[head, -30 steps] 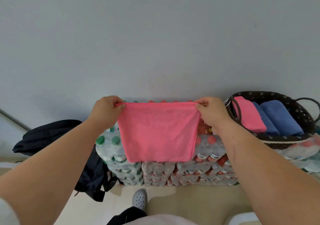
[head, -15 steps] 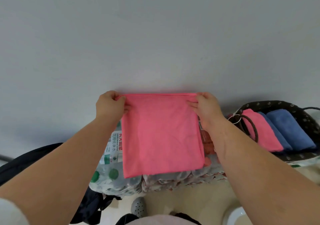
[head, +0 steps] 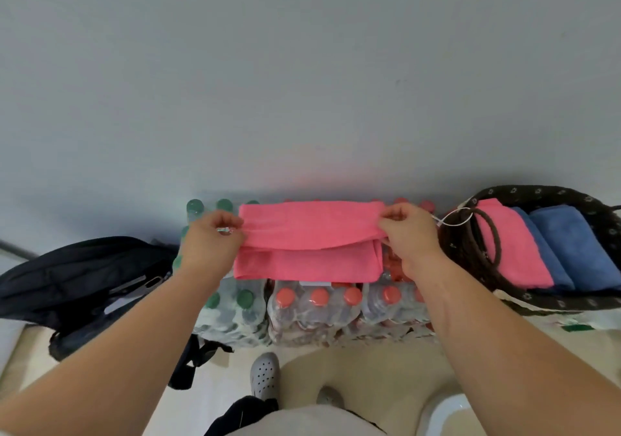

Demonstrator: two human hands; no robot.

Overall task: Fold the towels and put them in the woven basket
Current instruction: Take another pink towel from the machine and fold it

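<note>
- Pinching the two ends of the pink towel point(head: 307, 244), left hand point(head: 211, 241) and right hand point(head: 408, 235) both clamped on it.
- Lying half-folded on the bottle packs point(head: 312, 308), long axis running left to right between the hands.
- Sitting just right of the towel, the woven basket point(head: 470, 251), nearest the right hand, already holding folded towels point(head: 544, 251).

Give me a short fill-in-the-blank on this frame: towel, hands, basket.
1. Both hands, left and right, pinch the ___ towel.
2. The towel lies on packs of ___.
3. The basket holds one pink towel and ___ blue ones.

Missing words: pink; bottles; two
</note>
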